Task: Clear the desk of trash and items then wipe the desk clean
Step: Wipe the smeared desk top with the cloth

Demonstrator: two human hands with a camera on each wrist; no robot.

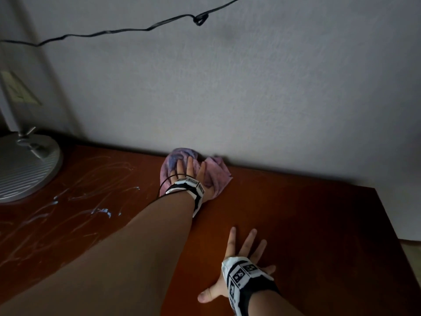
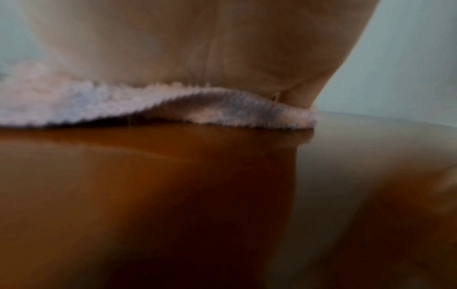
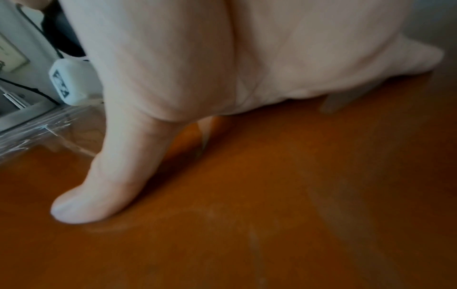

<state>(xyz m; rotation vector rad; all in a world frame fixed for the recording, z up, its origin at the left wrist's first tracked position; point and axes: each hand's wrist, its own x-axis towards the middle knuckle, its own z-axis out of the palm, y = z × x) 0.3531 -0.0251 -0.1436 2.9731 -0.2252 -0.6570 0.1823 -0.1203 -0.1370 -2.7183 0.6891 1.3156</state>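
Note:
A pink and blue cloth point(image 1: 215, 176) lies bunched on the reddish-brown desk point(image 1: 296, 213), at its back edge against the wall. My left hand point(image 1: 188, 171) presses flat on the cloth with its fingers straight. In the left wrist view the palm point(image 2: 197, 48) lies on the cloth's fuzzy edge point(image 2: 148, 105). My right hand point(image 1: 245, 249) rests palm down on bare desk near the front, fingers spread. In the right wrist view its thumb point(image 3: 103, 185) lies on the wood point(image 3: 272, 195).
White wet smears point(image 1: 100, 212) streak the desk's left part. A round silver lamp base point(image 1: 25, 169) stands at the far left. A black cable point(image 1: 136, 29) hangs across the wall. The desk's right edge point(image 1: 387, 213) drops to the floor.

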